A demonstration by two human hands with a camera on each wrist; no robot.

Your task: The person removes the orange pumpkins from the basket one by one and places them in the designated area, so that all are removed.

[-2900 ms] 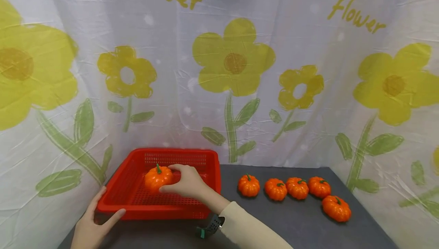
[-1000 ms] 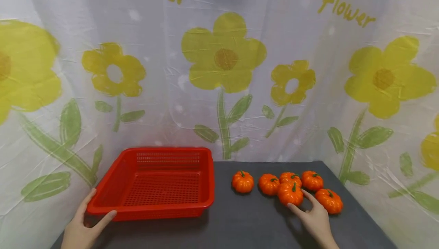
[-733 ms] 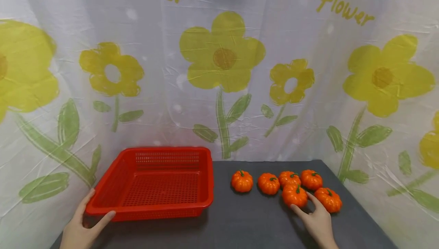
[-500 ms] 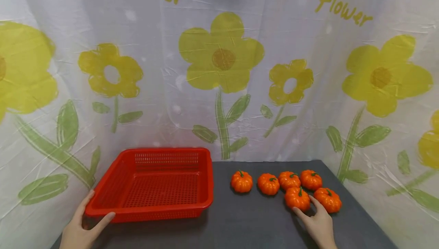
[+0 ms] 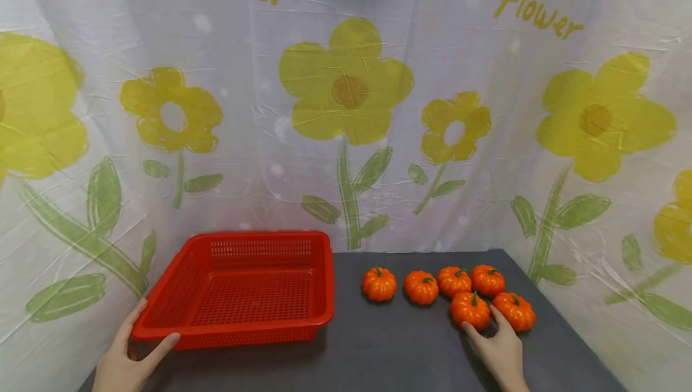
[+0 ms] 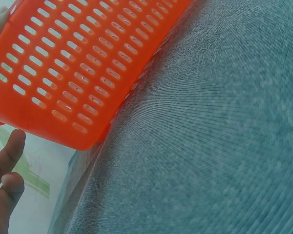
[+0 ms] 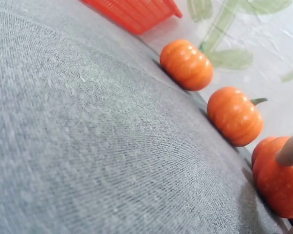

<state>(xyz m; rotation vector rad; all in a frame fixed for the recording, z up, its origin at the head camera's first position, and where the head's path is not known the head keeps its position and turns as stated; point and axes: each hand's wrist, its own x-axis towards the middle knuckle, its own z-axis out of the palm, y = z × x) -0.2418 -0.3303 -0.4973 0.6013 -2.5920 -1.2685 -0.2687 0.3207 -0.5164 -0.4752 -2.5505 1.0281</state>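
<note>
My left hand (image 5: pixel 121 356) grips the front left corner of a red plastic basket (image 5: pixel 254 331), its thumb along the front and its fingers at the left side. In the left wrist view, two fingers (image 6: pixel 10 156) stick out free of the perforated basket wall (image 6: pixel 49 129). At the right, my right hand (image 5: pixel 503 353) holds a small orange pumpkin (image 5: pixel 469 313) with a green stem, between thumb and fingers. That pumpkin is low over the dark table, in front of the others. A fingertip (image 7: pixel 290 152) presses on the pumpkin (image 7: pixel 278 187) in the right wrist view.
Several like pumpkins stand around: one nearest the basket (image 5: pixel 378 284), one beside it (image 5: pixel 421 287), others farther right (image 5: pixel 488 280), and one right by my right hand (image 5: pixel 513 311). A white flower-printed curtain (image 5: pixel 259 200) encloses the dark grey table (image 5: pixel 367 350).
My right hand has carried the pumpkin from inside the basket to the right and lowered it by the others. Lately it has shifted slightly right and down. My left hand stays at the basket corner.
</note>
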